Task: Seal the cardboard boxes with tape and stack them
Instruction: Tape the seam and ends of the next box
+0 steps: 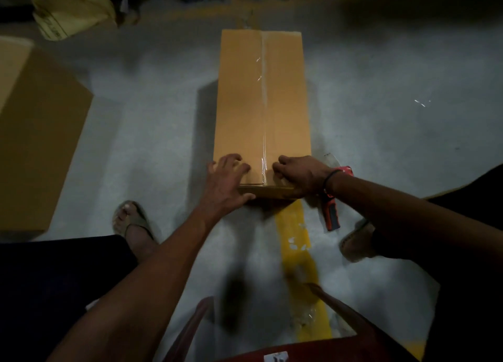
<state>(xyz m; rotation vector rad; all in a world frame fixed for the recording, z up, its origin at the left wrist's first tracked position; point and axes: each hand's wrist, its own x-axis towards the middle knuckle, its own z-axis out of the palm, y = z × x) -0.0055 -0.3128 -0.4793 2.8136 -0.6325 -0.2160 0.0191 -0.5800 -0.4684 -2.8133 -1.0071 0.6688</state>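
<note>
Long narrow cardboard box [261, 111] lies flat on the grey floor [136, 144], clear tape [263, 103] glossy down its top seam — stiff matte board, probably light, best lifted by its two short ends. At its near end, left hand [227, 179] spread and pressing, right hand [298, 175] curled, pressing the tape end; red tape dispenser [330, 209] just right.

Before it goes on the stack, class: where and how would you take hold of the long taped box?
Probably grip the cardboard box by its two long sides near the middle, one hand coming in from each side. It lies flat and narrow on the floor, and both long sides look open, so the hold should stay balanced.
</note>
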